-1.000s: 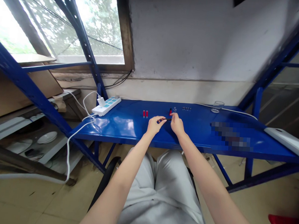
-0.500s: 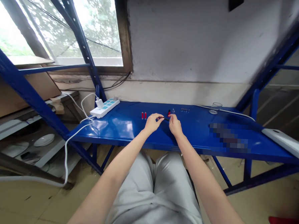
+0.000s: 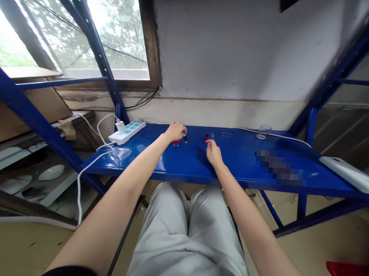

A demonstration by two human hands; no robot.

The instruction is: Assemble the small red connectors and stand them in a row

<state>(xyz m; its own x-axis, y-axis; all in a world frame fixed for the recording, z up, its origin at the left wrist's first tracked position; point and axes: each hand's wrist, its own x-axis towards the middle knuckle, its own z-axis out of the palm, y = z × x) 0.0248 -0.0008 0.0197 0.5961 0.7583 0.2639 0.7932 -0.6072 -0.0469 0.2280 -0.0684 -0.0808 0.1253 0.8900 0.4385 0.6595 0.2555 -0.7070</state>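
My left hand (image 3: 176,132) reaches over the back half of the blue table, its fingers curled down at the top of a small black tube (image 3: 185,139) that stands upright. Just left of that tube, partly under the hand, are two small red tubes (image 3: 176,143) with clear lower ends. My right hand (image 3: 214,152) is at mid-table with thumb and fingers pinched together; anything between them is too small to make out. Right behind its fingertips is a small red piece with a black top (image 3: 207,137). Small clear pieces (image 3: 212,135) lie beside it.
Several tiny metal-looking pieces (image 3: 227,134) form a row at the back of the blue table (image 3: 152,159). A drinking glass (image 3: 263,132) stands back right. A white power strip (image 3: 127,132) is at left, a white flat device (image 3: 354,175) at right, and a blurred object (image 3: 278,167) near it.
My hands have come apart from a dark piece between them. The left has moved left and back, and the black tube now stands beside the red tubes. The right hand has barely moved.
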